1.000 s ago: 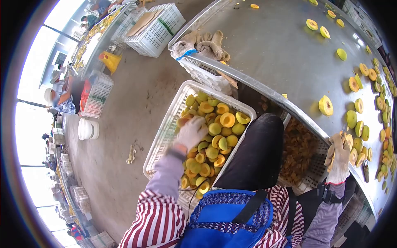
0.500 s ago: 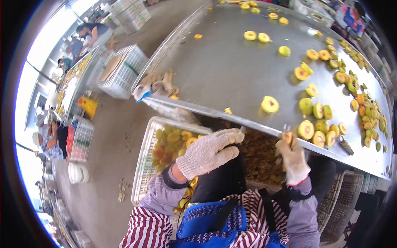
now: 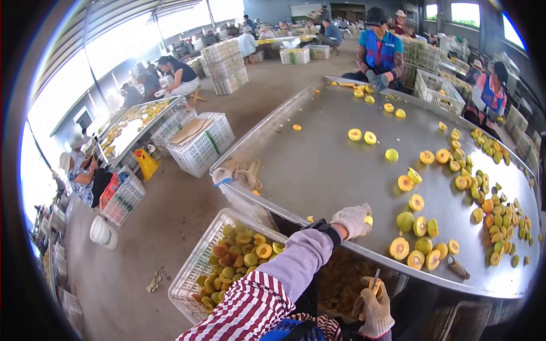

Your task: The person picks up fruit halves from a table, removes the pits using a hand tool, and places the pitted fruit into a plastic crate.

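Note:
My left hand (image 3: pixel 352 220), in a pale knit glove, reaches over the near edge of the metal table (image 3: pixel 318 153). Its fingers are wrapped round a yellow fruit half (image 3: pixel 368 220), partly hidden by the glove. Lower down, in front of the table, my right hand (image 3: pixel 375 310), also gloved, grips a small metal-tipped tool (image 3: pixel 375 279) pointing up. Cut fruit halves (image 3: pixel 399 248) and whole green-yellow fruits (image 3: pixel 405 221) lie on the table to the right of my left hand. A brown-handled tool (image 3: pixel 458 267) rests near the table's edge.
A white crate (image 3: pixel 183 284) of fruit stands at lower left. Gloves (image 3: pixel 244 173) lie on the table's left corner. A co-worker (image 3: pixel 380 51) sits at the far side. Stacked crates (image 3: pixel 224 65) and a lidded crate (image 3: pixel 200 149) stand beyond; a white bucket (image 3: pixel 103 233) is on the floor.
The view has tilted up, showing more of the hall. My left hand has moved from above the fruit crate to the table and taken hold of a fruit half. My right hand still holds its tool.

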A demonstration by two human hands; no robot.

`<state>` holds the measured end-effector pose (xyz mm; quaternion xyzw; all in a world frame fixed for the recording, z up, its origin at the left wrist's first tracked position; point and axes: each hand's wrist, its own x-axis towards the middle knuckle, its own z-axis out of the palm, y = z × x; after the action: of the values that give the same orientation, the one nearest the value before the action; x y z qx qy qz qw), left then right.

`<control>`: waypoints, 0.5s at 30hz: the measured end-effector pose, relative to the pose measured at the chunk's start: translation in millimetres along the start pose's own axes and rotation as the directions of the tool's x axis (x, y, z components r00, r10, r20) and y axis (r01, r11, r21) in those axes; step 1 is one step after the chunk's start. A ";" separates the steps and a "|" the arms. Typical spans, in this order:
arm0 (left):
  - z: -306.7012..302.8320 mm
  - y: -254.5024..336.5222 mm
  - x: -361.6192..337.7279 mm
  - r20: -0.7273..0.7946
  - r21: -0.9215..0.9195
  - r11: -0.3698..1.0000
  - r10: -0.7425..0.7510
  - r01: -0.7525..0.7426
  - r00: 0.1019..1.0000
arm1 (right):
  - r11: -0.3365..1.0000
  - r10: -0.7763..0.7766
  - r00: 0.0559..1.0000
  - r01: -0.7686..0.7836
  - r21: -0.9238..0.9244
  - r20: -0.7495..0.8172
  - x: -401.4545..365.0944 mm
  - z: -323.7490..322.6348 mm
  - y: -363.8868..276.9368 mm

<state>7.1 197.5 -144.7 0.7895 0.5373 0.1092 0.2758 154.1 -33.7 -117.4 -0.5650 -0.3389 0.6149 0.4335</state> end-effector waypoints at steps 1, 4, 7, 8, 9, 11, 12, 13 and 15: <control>-6.2 3.7 -7.5 -0.027 0.005 1.000 -0.008 0.009 1.000 | 1.000 -0.016 1.000 0.016 -0.008 0.022 -1.7 -1.8 4.4; -14.2 20.4 -34.9 0.060 -0.635 0.768 -0.056 0.081 0.997 | 0.993 -0.099 0.993 0.094 0.072 0.069 -8.4 -8.2 11.7; 0.0 30.7 -72.6 -0.134 -0.864 0.465 0.159 -0.194 0.978 | 0.971 -0.184 0.980 0.170 0.165 0.071 -17.1 -5.2 11.8; -4.1 34.8 -86.5 -0.068 -0.799 0.573 0.217 -0.183 0.974 | 0.976 -0.189 0.978 0.178 0.123 0.091 -20.7 -7.6 9.7; -11.4 43.8 -105.1 0.008 -0.721 0.670 0.261 -0.175 0.965 | 0.977 -0.190 0.976 0.177 0.121 0.108 -27.1 -6.2 5.1; -6.6 58.7 -132.9 0.115 -0.776 0.626 0.261 -0.078 0.958 | 0.957 -0.190 0.978 0.166 0.238 0.081 -37.6 -1.5 -3.3; 8.0 56.1 -140.6 0.122 -0.902 0.431 0.282 -0.013 0.952 | 0.961 -0.164 0.985 0.148 0.231 0.051 -32.9 -7.8 10.6; 17.9 56.2 -148.7 0.119 -0.976 0.212 0.305 0.054 0.945 | 0.962 -0.165 0.984 0.145 0.230 0.073 -36.9 -5.4 6.6; 24.6 59.1 -159.3 0.127 -0.991 0.074 0.241 0.112 0.962 | 0.930 -0.279 0.950 0.231 0.286 0.139 -48.5 -1.9 -3.7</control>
<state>1.6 28.9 -112.5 0.4204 0.2424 0.3532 0.7998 155.8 -76.8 -94.9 -0.3957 -0.3612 0.6409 0.5498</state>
